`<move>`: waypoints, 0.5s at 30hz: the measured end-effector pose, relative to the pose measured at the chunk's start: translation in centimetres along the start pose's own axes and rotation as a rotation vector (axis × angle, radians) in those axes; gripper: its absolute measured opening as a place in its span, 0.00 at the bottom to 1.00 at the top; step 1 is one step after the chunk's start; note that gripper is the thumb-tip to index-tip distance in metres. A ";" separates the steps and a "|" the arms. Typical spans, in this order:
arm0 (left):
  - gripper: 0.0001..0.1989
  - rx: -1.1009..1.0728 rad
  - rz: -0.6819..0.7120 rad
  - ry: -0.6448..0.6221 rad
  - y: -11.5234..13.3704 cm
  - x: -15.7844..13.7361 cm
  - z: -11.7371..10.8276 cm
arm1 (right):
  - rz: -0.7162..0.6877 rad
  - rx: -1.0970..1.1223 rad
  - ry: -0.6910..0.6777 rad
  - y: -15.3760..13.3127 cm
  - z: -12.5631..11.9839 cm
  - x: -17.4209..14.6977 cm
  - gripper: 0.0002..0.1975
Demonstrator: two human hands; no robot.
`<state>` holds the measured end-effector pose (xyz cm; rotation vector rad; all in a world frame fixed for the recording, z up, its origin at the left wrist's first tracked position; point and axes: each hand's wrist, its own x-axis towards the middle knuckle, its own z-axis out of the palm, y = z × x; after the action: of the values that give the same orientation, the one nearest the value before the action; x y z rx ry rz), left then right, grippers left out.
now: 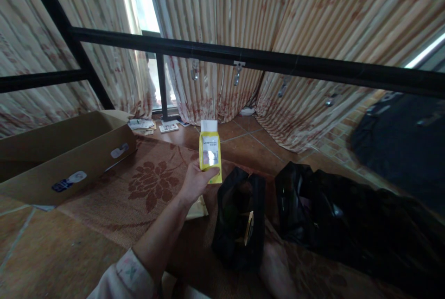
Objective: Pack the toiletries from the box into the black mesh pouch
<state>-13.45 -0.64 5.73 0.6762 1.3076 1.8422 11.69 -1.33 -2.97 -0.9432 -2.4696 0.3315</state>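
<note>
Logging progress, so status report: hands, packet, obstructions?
Left hand holds yellow packet. Right hand blurred beside open black bag; grip unclear. Nothing visibly blocking packet.

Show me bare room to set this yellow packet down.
Bare: the rug between box and left hand; the tiles bounded by box, rug and sleeve. Crowded: the right, with black bag and black plastic; beside the box's far corner, where papers lie.

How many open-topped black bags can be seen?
2: a smaller bag near the middle, to the right of the left hand holding a yellow packet, and a longer bag at the right. Others may be hidden in the dark folds.
</note>
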 end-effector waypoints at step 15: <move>0.14 -0.144 0.053 -0.043 0.1 0.0 -0.3 | -0.042 -0.061 -0.054 0.2 0.0 -0.2 0.23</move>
<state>-13.73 -0.80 5.75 0.6751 1.1276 1.9331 11.91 -1.33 -3.11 -0.9170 -2.5585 0.2722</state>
